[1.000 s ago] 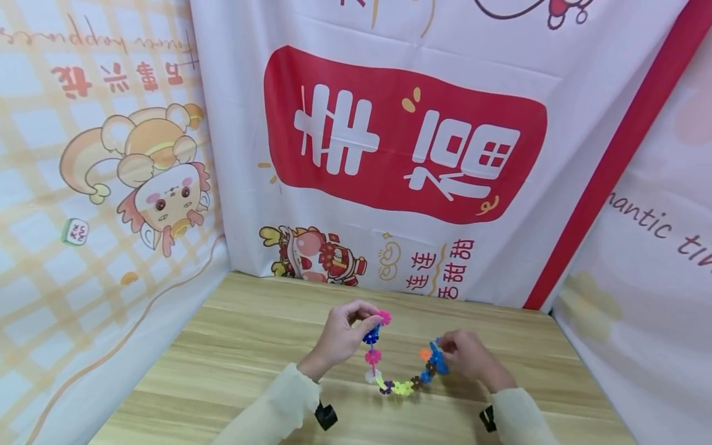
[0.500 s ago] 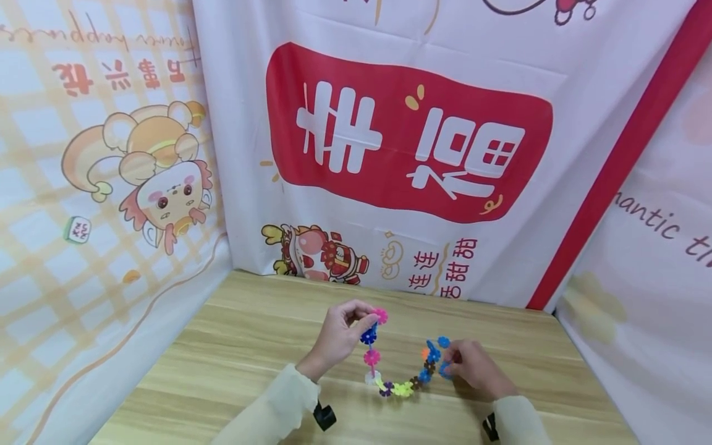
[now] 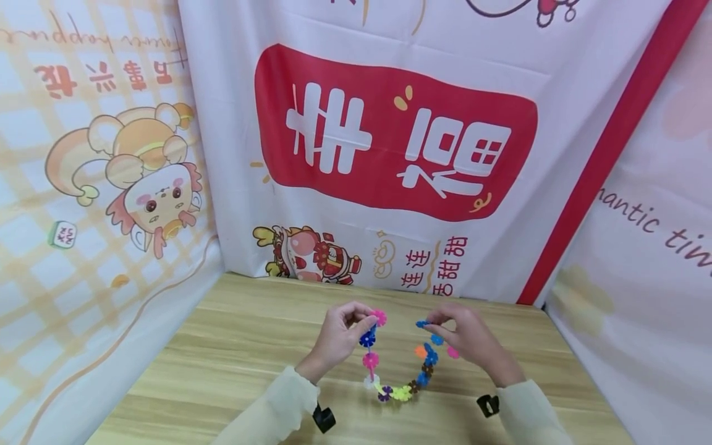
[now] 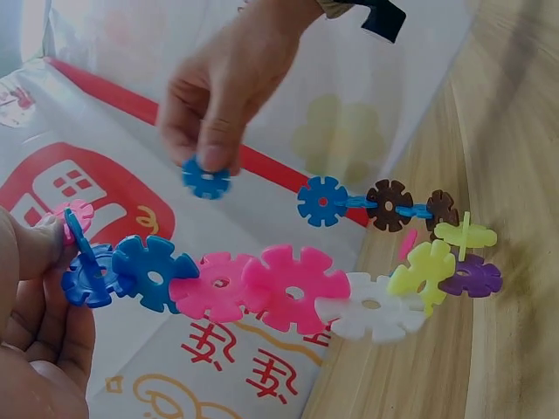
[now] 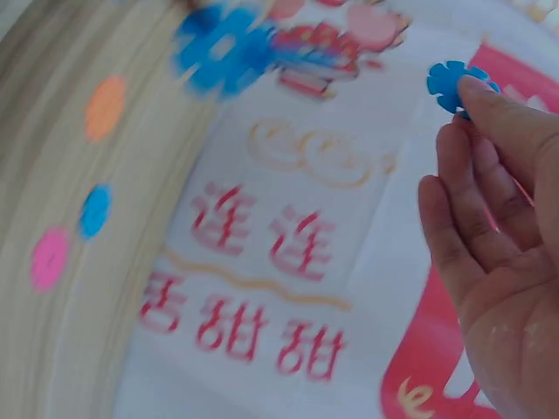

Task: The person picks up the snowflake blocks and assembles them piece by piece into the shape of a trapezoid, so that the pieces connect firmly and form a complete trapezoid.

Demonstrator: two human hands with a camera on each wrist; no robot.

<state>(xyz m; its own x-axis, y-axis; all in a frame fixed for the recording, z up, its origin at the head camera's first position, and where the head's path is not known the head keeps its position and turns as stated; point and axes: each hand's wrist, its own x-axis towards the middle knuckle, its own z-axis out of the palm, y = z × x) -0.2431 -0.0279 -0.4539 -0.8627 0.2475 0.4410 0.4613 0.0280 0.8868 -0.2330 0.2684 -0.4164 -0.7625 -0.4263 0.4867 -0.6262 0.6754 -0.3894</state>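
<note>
A chain of interlocking plastic snowflake discs (image 3: 402, 394) hangs in a U shape, in pink, blue, white, yellow, purple and brown. My left hand (image 3: 340, 339) pinches its left end at a pink disc (image 4: 79, 213), beside dark blue ones. The chain's other end, a blue disc (image 4: 322, 202), hangs free. My right hand (image 3: 471, 341) pinches a single blue snowflake disc (image 5: 448, 85) between thumb and index finger, raised and apart from the chain. In the left wrist view that held disc (image 4: 207, 179) shows below the right fingertips (image 4: 214, 150).
Loose orange (image 5: 106, 108), blue (image 5: 95, 210) and pink (image 5: 50, 258) discs lie on the wood-grain table (image 3: 222, 358) beyond the chain. A printed white cloth (image 3: 233, 154) stands at the back, with patterned cloths on both sides.
My right hand has left the chain's right end, taken a blue disc at its right, and lifted it up and leftward. A pink disc has come into view. The left hand keeps its hold.
</note>
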